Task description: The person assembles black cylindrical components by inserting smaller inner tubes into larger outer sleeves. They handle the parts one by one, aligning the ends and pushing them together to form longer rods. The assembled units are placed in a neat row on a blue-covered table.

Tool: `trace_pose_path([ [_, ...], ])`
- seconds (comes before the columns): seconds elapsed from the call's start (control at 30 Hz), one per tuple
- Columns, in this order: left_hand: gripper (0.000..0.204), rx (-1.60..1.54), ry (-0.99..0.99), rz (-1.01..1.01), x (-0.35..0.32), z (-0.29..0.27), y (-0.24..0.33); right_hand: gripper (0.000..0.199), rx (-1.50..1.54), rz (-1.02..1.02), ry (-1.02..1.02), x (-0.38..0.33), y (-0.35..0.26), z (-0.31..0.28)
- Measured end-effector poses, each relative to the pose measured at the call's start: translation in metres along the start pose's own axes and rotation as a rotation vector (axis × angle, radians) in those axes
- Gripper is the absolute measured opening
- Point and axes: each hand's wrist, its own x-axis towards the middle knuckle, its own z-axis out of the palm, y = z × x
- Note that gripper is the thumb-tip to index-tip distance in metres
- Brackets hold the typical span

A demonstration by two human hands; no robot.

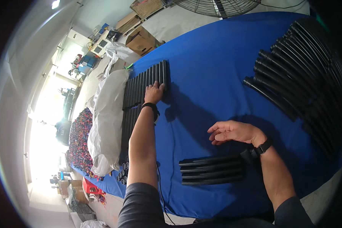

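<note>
While resting flat on far row of black tubes (146,85), left hand (154,92) spread; right hand (233,132) loosely curled, empty, above near tubes (211,170) on blue desk (213,76).

A white sack (110,114) slumps beside the blue table (216,68), with cardboard boxes (140,40) and a fan (216,7) beyond.

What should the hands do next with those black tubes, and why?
Probably the right hand, hovering empty over the blue tablecloth, should drop onto the small bundle of black plastic tubes beside its wrist; the left hand already rests on the neat row of black tubes.
</note>
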Motion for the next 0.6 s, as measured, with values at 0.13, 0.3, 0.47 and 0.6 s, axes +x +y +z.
trace_pose_path([
  [0.13, 0.068, -0.027, 0.005, -0.228, 0.013, -0.013, 0.051, 0.056, -0.008, 0.007, 0.044, -0.006, -0.002, -0.008],
  [0.3, 0.082, -0.175, -0.161, -0.284, 0.026, -0.057, 0.079, 0.049, 0.009, 0.014, 0.068, -0.005, -0.002, -0.011],
  [0.47, 0.097, -0.306, -0.075, -0.459, 0.048, -0.033, 0.073, 0.05, -0.012, 0.037, 0.092, -0.003, -0.009, -0.003],
  [0.6, 0.099, -0.315, -0.11, -0.393, 0.067, -0.016, 0.083, 0.054, -0.015, 0.007, 0.121, -0.004, -0.007, -0.003],
])
